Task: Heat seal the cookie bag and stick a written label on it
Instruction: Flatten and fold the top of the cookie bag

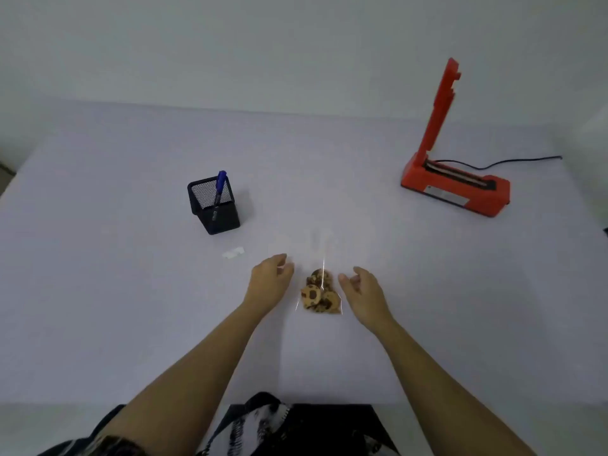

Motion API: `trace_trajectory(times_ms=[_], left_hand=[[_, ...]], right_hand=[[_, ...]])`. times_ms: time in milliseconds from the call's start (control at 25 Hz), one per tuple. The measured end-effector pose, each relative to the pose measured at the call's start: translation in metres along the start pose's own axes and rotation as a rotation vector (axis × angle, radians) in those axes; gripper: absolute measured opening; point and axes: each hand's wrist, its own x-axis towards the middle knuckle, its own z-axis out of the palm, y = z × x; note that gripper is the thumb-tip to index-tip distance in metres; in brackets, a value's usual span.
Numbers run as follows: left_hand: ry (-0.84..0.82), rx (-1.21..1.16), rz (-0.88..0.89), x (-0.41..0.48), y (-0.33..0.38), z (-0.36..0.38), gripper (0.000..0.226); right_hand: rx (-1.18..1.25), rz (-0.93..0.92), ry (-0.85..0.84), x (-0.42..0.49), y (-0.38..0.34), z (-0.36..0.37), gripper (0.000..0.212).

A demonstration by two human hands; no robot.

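Observation:
A clear plastic bag of chocolate-chip cookies (318,292) lies flat on the white table, its empty upper part reaching away from me. My left hand (269,278) hovers just left of the bag and my right hand (362,287) just right of it. Both have loosely curled fingers and hold nothing. A red heat sealer (455,185) stands at the far right with its arm raised upright. A small white label (233,252) lies left of the bag. A blue pen (219,187) stands in a black mesh holder (215,205).
The sealer's black cord (513,161) runs toward the table's right edge. The white table (115,291) ends at a pale wall behind. The near table edge is close to my body.

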Motion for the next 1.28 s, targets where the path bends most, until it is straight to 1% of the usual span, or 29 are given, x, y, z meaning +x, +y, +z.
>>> trace_trajectory(times_ms=[80, 280, 440, 560, 640, 760, 1080, 1160, 1280], left_hand=[[0.011, -0.084, -0.064, 0.008, 0.003, 0.007, 0.039], [-0.042, -0.215, -0.174, 0.026, 0.001, 0.026, 0.042], [-0.050, -0.282, -0.176, 0.033, 0.000, 0.026, 0.025], [-0.063, -0.320, -0.178, 0.035, -0.001, 0.021, 0.013], [-0.078, -0.334, -0.172, 0.037, -0.002, 0.018, 0.009], [-0.090, -0.380, -0.161, 0.038, -0.004, 0.015, 0.009], [-0.073, -0.375, -0.132, 0.037, -0.009, 0.013, 0.009], [-0.076, -0.344, -0.133, 0.037, -0.009, 0.013, 0.010], [-0.122, -0.290, -0.138, 0.042, -0.011, 0.014, 0.004]], right_hand=[[0.074, 0.025, 0.015, 0.010, -0.003, -0.002, 0.048], [0.226, 0.075, -0.054, 0.025, -0.006, 0.003, 0.036], [0.277, 0.061, -0.038, 0.035, -0.001, 0.006, 0.022], [0.320, 0.067, -0.035, 0.039, 0.002, 0.006, 0.019], [0.324, 0.067, -0.044, 0.042, 0.004, 0.005, 0.016], [0.301, 0.064, -0.040, 0.043, 0.006, 0.002, 0.014], [0.301, 0.072, -0.076, 0.046, 0.006, -0.002, 0.005], [0.286, 0.074, -0.088, 0.047, 0.005, -0.002, 0.003], [0.263, 0.051, -0.159, 0.050, 0.004, -0.006, 0.004]])
